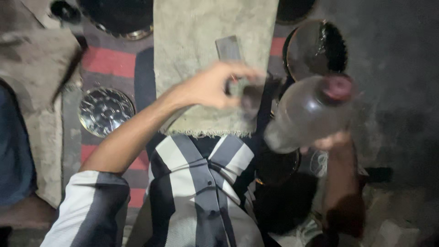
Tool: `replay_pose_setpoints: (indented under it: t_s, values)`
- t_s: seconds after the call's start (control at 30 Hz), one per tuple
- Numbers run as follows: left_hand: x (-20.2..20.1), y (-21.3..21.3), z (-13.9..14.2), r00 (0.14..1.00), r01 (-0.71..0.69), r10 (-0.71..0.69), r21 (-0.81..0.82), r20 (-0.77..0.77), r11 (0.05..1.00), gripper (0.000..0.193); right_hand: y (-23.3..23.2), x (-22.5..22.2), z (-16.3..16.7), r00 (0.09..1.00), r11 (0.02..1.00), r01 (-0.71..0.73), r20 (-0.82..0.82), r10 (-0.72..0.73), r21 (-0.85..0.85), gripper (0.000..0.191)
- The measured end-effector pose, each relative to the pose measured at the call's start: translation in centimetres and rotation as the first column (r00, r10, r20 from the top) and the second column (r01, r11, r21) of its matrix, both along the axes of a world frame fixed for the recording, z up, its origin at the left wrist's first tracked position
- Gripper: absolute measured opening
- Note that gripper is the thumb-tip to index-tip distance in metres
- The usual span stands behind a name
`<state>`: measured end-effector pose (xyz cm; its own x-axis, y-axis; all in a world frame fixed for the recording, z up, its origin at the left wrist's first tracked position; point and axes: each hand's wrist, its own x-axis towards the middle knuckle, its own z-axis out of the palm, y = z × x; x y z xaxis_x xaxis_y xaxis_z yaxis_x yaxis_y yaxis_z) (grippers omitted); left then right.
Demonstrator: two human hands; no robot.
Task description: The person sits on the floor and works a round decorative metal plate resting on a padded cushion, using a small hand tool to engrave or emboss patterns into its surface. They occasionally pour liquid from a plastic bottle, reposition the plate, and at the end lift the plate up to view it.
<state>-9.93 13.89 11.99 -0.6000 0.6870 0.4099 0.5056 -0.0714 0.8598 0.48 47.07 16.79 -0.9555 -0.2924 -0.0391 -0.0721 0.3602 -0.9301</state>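
Short-sleeved shirt (196,192), broad white and dark grey stripes, buttoned front

Glossy clear plastic bottle (304,114), shiny metal plate (105,111), rough frayed cloth (201,64)

I have one view only, from the camera on the head. It looks almost straight down the wearer's chest, so the striped shirt (201,183) fills the bottom of frame and the floor (402,68) the top. It sits close: both forearms reach in from below, and the near things blur.
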Motion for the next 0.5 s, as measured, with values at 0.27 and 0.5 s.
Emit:
replay_pose_setpoints:
  t_s: [0.27, 0.5]
  values:
    - [0.7, -1.3, -5.5, 0.754, -0.653, 0.545, -0.328, -0.367, 0.683, 0.127, 2.1, -1.0, -4.5, 0.934, 0.78, 0.225, -0.358, -0.002, 0.584, 0.084]
    - [-0.6, -0.3, -7.1, 0.723, -0.69, 0.564, -0.362, -0.399, 0.627, 0.115, 1.2, -5.2, -5.5, 0.817, 0.578, 0.244, -0.486, 0.311, 0.779, 0.081]
